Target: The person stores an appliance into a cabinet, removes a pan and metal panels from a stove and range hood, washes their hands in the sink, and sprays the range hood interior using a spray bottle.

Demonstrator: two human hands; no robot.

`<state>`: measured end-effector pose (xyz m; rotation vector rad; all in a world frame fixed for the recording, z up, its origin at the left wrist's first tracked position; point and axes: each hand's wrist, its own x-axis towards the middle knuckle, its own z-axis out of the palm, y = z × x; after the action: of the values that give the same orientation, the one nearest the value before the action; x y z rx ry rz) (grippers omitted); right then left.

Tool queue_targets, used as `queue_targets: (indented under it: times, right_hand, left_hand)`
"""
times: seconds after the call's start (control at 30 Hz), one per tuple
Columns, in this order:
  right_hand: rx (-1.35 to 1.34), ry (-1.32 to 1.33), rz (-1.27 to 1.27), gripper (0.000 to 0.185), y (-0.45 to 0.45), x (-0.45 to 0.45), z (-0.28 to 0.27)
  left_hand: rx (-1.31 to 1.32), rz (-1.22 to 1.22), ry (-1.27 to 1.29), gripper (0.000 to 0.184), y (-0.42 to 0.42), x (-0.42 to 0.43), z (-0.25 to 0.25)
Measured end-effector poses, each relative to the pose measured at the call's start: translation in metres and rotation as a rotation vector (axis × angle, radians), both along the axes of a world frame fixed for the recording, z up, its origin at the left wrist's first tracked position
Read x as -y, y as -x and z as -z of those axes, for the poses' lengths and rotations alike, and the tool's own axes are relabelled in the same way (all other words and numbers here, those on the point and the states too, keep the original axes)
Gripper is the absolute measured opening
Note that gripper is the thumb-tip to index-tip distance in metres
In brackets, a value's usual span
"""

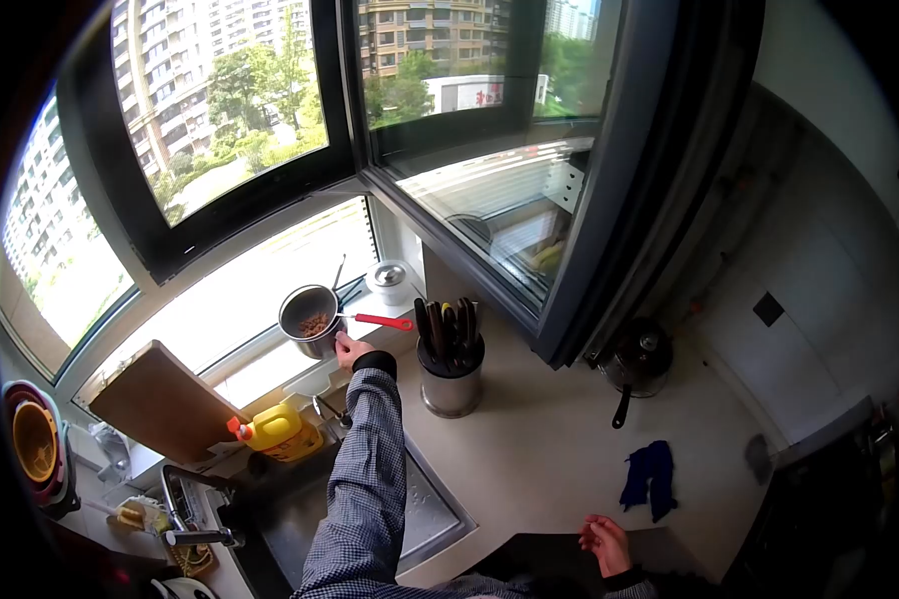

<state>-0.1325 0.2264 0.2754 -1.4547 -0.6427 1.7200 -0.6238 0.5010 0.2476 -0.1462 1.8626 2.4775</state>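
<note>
My left hand [351, 349] reaches out to a metal pot [312, 317] on the window sill, its fingers pinched together at the pot's right side. Brown pieces lie inside the pot, and a utensil with a red handle [380, 321] extends from it to the right. Whether my fingers grip the pot's rim or something small there is hidden. Low at the right, my right hand [606, 543] hovers near the counter edge with its fingers loosely curled and apart, holding nothing. A dark blue cloth [649, 480] lies on the counter beyond it.
A knife holder [451, 377] stands right of my left forearm, below the open window frame [579, 250]. A yellow jug [280, 433], a cutting board [160, 404], a faucet [198, 537] and the sink [435, 514] are at left. A lidded pan [637, 359] sits farther right.
</note>
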Motion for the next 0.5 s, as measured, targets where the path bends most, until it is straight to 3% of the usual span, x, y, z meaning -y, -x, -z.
queue_targets:
  times: [0.17,0.23,0.37,0.43,0.5]
  right_hand:
    - [0.013,-0.010,0.095,0.019,-0.003,0.011,0.000]
    - [0.011,0.009,0.058,0.020,-0.001,0.012,-0.002]
    - [0.031,0.001,0.033,0.021,-0.004,0.016,0.004]
    - [0.021,-0.003,0.049,0.021,-0.005,0.019,0.005]
    - [0.013,-0.007,0.028,0.022,-0.005,0.020,0.002]
  left_hand:
    - [0.043,-0.091,0.098,0.043,0.015,-0.024,0.021]
    - [0.099,-0.040,0.022,0.042,0.025,-0.035,0.039]
    - [0.095,0.080,0.103,0.048,0.046,-0.048,0.066]
    - [-0.020,0.206,-0.047,0.050,0.080,-0.067,0.108]
    - [0.055,0.282,-0.063,0.046,0.094,-0.071,0.118]
